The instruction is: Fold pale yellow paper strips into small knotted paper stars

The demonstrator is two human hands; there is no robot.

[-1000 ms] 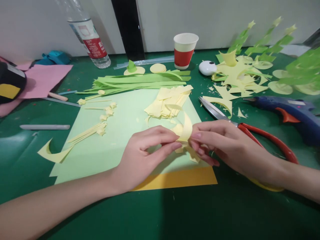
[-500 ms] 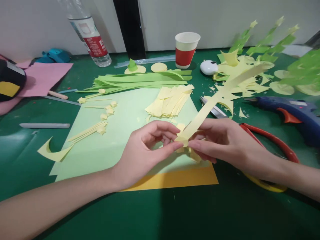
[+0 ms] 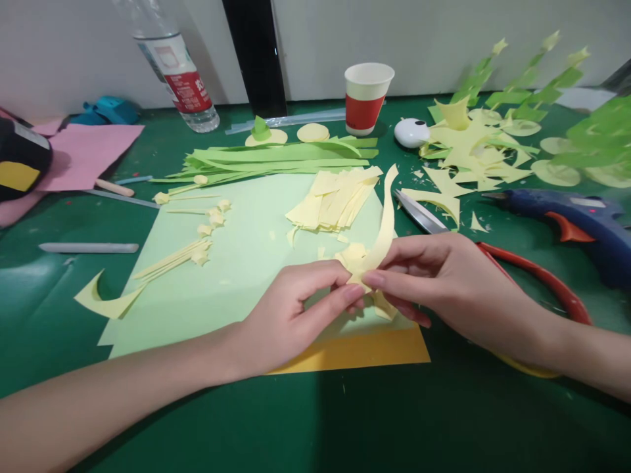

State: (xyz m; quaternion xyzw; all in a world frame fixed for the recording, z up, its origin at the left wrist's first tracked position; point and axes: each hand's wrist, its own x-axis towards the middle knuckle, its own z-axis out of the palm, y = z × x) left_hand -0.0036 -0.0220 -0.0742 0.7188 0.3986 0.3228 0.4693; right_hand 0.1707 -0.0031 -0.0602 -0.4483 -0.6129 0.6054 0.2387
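A pale yellow paper strip (image 3: 385, 230) curls upward from between my two hands. Its lower end is folded and pinched by the thumb and fingers of my left hand (image 3: 308, 305). My right hand (image 3: 428, 272) grips the same strip just above the fold, thumb in front. Small folded yellow pieces (image 3: 352, 251) lie right behind my fingertips. Farther back on the light green paper sheets (image 3: 246, 263) is a pile of short yellow strips (image 3: 335, 197). Left of my hands rest thin paper stems (image 3: 172, 257) with little yellow stars at their ends.
Red-handled scissors (image 3: 537, 272) lie partly under my right forearm, a blue glue gun (image 3: 566, 210) beyond. A paper cup (image 3: 367, 98) and plastic bottle (image 3: 182, 85) stand at the back. Green strips (image 3: 276, 159), paper scraps (image 3: 468, 148) and a grey pen (image 3: 89, 247) are around.
The strip's free end, stretched out to the upper right before, has swung left and shortened into an upright curl. My left hand has turned slightly, its fingers closing down around the fold.
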